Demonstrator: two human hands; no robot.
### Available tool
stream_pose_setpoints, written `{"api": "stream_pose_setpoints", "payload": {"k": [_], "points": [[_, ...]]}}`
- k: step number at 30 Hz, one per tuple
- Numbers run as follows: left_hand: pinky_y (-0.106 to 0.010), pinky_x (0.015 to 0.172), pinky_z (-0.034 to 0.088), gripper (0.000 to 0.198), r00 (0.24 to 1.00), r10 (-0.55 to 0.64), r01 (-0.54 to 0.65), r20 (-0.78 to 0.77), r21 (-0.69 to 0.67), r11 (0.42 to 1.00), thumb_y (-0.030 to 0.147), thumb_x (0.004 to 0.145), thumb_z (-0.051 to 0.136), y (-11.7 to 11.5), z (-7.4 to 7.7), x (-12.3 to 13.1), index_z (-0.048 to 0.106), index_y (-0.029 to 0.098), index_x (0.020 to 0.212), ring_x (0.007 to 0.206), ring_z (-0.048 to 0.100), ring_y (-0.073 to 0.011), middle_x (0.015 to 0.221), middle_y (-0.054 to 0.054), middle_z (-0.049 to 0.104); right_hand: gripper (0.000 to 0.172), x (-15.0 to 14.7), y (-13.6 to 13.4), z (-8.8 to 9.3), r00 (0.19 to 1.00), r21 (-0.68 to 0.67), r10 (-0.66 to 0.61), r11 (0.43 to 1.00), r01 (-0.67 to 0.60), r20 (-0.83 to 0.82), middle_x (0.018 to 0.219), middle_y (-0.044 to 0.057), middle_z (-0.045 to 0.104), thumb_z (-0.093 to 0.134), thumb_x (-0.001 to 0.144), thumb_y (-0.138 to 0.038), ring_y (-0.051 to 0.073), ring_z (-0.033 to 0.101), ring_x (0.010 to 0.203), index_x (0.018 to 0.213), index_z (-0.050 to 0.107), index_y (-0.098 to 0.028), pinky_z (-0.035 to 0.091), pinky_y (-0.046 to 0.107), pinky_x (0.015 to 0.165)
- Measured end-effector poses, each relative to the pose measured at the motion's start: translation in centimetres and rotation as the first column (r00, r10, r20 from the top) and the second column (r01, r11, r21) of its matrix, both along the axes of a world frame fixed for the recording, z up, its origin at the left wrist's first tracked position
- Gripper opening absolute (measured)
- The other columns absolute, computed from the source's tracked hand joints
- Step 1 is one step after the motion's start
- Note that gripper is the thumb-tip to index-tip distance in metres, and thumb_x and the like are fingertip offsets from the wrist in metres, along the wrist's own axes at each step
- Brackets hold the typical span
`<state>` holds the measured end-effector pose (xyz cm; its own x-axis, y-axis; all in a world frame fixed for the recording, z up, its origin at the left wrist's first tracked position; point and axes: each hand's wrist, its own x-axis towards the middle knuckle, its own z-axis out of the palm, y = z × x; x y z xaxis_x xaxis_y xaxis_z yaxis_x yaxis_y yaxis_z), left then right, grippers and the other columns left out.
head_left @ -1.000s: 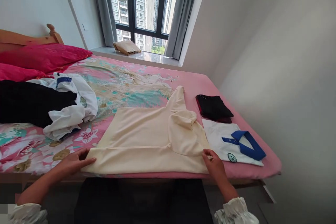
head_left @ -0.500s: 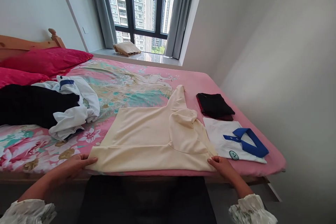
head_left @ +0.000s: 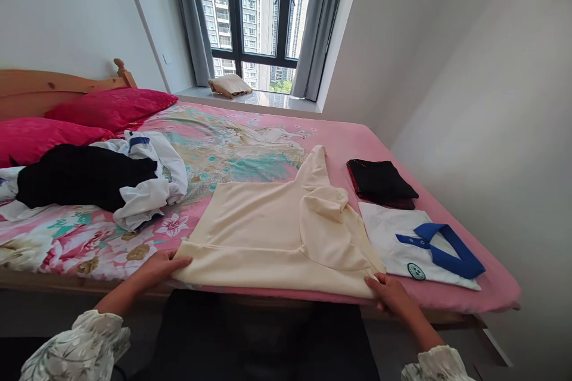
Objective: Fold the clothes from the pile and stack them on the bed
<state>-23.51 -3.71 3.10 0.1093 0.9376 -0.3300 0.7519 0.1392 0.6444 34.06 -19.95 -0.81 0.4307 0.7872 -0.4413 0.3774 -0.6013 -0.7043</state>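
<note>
A cream top (head_left: 257,208) lies spread on the bed near its front edge, with its near side folded over in a long strip. One sleeve points away toward the window, and the cloth around the neck end is bunched. At the strip's left end, my left hand (head_left: 161,269) pinches the near corner between thumb and fingers. My right hand (head_left: 389,293) grips the strip's other end, beside a folded white polo shirt (head_left: 384,235) with a blue collar and a round green badge.
Folded dark clothes (head_left: 379,181) lie beyond the polo. On the left, a black garment (head_left: 84,178) rests on crumpled white clothes (head_left: 149,193). Red pillows (head_left: 111,108) sit by the wooden headboard (head_left: 53,89). A beige folded cloth (head_left: 230,86) is on the windowsill.
My view has turned slightly left, so the bed and clothes appear further right. Both hands keep hold of the same ends of the folded strip, and the top looks nearly unchanged.
</note>
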Motion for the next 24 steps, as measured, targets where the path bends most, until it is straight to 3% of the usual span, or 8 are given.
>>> {"api": "stream_pose_setpoints", "payload": {"k": [4, 6, 8, 10, 13, 15, 18, 24], "points": [[-0.032, 0.079, 0.047, 0.045, 0.990, -0.026, 0.032, -0.138, 0.038, 0.999, 0.054, 0.072, 0.053, -0.4, 0.3, 0.7, 0.065, 0.018, 0.095, 0.088, 0.062, -0.0244, 0.094, -0.005, 0.069, 0.032, 0.5, -0.5, 0.9, 0.977, -0.004, 0.003, 1.000, -0.003, 0.212, 0.066, 0.003, 0.061, 0.051, 0.072, -0.051, 0.018, 0.058, 0.058, 0.080, 0.057, -0.020, 0.041, 0.029, 0.052], [-0.036, 0.084, 0.045, 0.049, 0.957, 0.097, -0.021, -0.272, 0.269, 0.963, 0.052, 0.077, 0.048, -1.3, 0.2, 1.4, 0.061, 0.017, 0.108, 0.096, 0.060, -0.0265, 0.104, -0.008, 0.066, 0.034, -0.2, -0.9, 1.9, 0.908, 0.094, -0.050, 0.996, 0.012, 0.416, 0.084, 0.007, 0.066, 0.050, 0.075, -0.050, 0.022, 0.061, 0.074, 0.090, 0.058, -0.020, 0.044, 0.032, 0.060], [-0.039, 0.095, 0.040, 0.047, 0.935, 0.154, 0.043, -0.319, 0.534, 0.844, 0.047, 0.082, 0.043, -2.4, -0.1, 2.4, 0.058, 0.016, 0.115, 0.109, 0.055, -0.0269, 0.115, -0.011, 0.062, 0.036, -2.1, -1.1, 3.0, 0.834, 0.262, -0.114, 0.964, -0.037, 0.539, 0.097, 0.007, 0.065, 0.043, 0.081, -0.050, 0.023, 0.061, 0.081, 0.099, 0.057, -0.022, 0.046, 0.035, 0.064], [-0.038, 0.103, 0.035, 0.041, 0.932, 0.064, 0.198, -0.356, 0.649, 0.734, 0.038, 0.086, 0.039, -3.1, -0.5, 3.6, 0.059, 0.018, 0.116, 0.118, 0.050, -0.0251, 0.123, -0.011, 0.059, 0.033, -5.1, -0.9, 3.7, 0.811, 0.431, -0.100, 0.880, -0.198, 0.576, 0.100, 0.008, 0.065, 0.039, 0.087, -0.047, 0.023, 0.062, 0.086, 0.099, 0.058, -0.023, 0.049, 0.037, 0.072], [-0.040, 0.103, 0.034, 0.042, 0.901, -0.037, 0.321, -0.433, 0.605, 0.729, 0.026, 0.085, 0.036, -2.9, -1.0, 4.6, 0.059, 0.021, 0.119, 0.122, 0.047, -0.0245, 0.132, -0.008, 0.054, 0.024, -10.3, 0.0, 3.6, 0.793, 0.558, 0.081, 0.667, -0.493, 0.603, 0.103, 0.008, 0.065, 0.041, 0.090, -0.033, 0.023, 0.060, 0.101, 0.099, 0.060, -0.022, 0.050, 0.040, 0.087], [-0.042, 0.102, 0.035, 0.047, 0.884, 0.010, 0.284, -0.468, 0.554, 0.782, 0.020, 0.081, 0.037, -2.2, -0.8, 4.5, 0.058, 0.018, 0.122, 0.121, 0.048, -0.0261, 0.131, -0.010, 0.055, 0.024, -13.3, 0.6, 2.9, 0.741, 0.553, 0.210, 0.545, -0.631, 0.638, 0.112, 0.008, 0.063, 0.041, 0.090, -0.022, 0.022, 0.056, 0.112, 0.104, 0.060, -0.022, 0.049, 0.041, 0.094], [-0.044, 0.095, 0.040, 0.043, 0.872, 0.033, 0.226, -0.488, 0.462, 0.857, 0.018, 0.074, 0.041, -1.1, 0.4, 3.9, 0.066, 0.017, 0.109, 0.107, 0.055, -0.0279, 0.112, -0.011, 0.065, 0.037, -16.4, 1.0, 1.2, 0.632, 0.457, 0.321, 0.477, -0.751, 0.706, 0.131, 0.008, 0.054, 0.042, 0.088, -0.015, 0.023, 0.044, 0.127, 0.123, 0.053, -0.021, 0.045, 0.046, 0.101], [-0.035, 0.097, 0.040, 0.033, 0.960, -0.120, 0.251, -0.253, 0.588, 0.769, 0.031, 0.085, 0.039, 0.7, 1.1, 3.3, 0.068, 0.021, 0.099, 0.104, 0.055, -0.0201, 0.104, -0.006, 0.066, 0.073, -18.5, 0.3, -1.3, 0.442, 0.215, 0.462, 0.464, -0.859, 0.769, 0.149, 0.004, 0.031, 0.055, 0.075, -0.013, 0.029, 0.029, 0.136, 0.143, 0.030, -0.024, 0.030, 0.057, 0.109]]}}
